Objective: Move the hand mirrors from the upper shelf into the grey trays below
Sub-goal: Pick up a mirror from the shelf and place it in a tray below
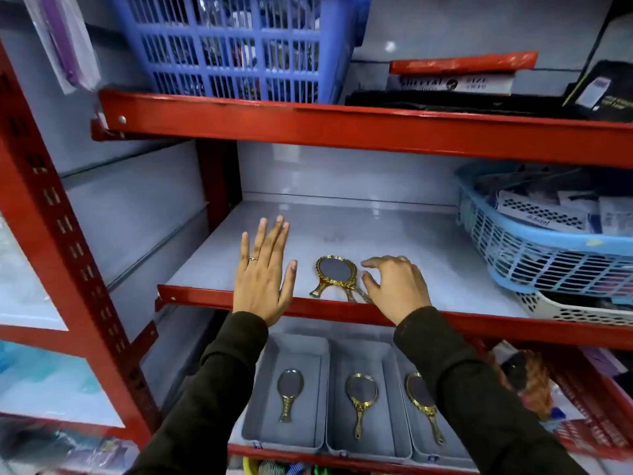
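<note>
On the upper shelf (pixel 394 241), a pale grey board edged in red metal, a gold-framed hand mirror (pixel 336 271) lies flat near the front lip, its oval glass facing up and its handle pointing toward the edge. More than one handle seems to fan out beneath it, so it may be a small stack, though the view does not settle that.

The left hand (pixel 263 282) is raised just left of the mirror, palm away from the camera, fingers straight and spread, a ring on one finger; it touches nothing. The right hand (pixel 394 286) hovers just right of the mirror with its fingers loosely curled and apart, tips turned toward the frame and close to it, gripping nothing. Both arms wear dark sleeves (pixel 212 399).

Below, on the lower shelf, three grey trays sit side by side, touching. The left tray (pixel 260 430) holds one mirror (pixel 289 392) lying lengthwise, handle toward the front. The middle tray (pixel 334 437) holds another mirror (pixel 361 401) laid the same way. The right tray (pixel 411 437) holds a third mirror (pixel 423 404), partly hidden by the right sleeve.

A light blue basket (pixel 548 255) full of packets fills the right end of the upper shelf, and a darker blue basket (pixel 239 46) stands on the shelf above.
</note>
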The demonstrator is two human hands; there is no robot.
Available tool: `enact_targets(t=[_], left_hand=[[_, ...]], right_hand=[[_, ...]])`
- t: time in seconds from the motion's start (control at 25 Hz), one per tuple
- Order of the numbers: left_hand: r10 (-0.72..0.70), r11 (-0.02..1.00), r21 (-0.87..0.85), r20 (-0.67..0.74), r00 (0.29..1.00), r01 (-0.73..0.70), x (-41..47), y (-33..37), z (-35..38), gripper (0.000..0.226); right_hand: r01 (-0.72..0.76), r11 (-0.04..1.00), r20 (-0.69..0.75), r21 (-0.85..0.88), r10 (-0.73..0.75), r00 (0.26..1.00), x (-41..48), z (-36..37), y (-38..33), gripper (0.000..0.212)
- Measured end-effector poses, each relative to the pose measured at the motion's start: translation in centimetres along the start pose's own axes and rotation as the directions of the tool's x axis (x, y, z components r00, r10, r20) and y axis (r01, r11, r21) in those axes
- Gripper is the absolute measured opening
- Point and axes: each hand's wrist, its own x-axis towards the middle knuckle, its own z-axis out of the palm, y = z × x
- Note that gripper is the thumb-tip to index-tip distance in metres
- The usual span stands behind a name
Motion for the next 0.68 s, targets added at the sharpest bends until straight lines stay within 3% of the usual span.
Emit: enact_targets(t=[0.2, 0.48, 0.68], left_hand=[[-0.044, 0.999, 0.014, 0.085, 0.995, 0.043, -0.2, -1.7, 4.3, 0.065], [-0.014, 0.999, 0.045, 0.023, 1.000, 0.013, -0.1, -2.1, 5.5, 0.065], [-0.036, 0.998, 0.059, 0.022, 0.999, 0.034, -0.1, -2.1, 5.3, 0.065]], right_hand=[[-0.262, 0.955, 0.313, 0.142, 0.208, 0.927, 2.3, 3.0, 1.3, 0.020], [-0.394, 0.870, 0.424, 0.298, 0.249, 0.871, 3.6, 4.6, 2.8, 0.016], [-0.622, 0.474, 0.544, 0.623, 0.309, 0.780, 3.2, 2.6, 4.4, 0.020]])
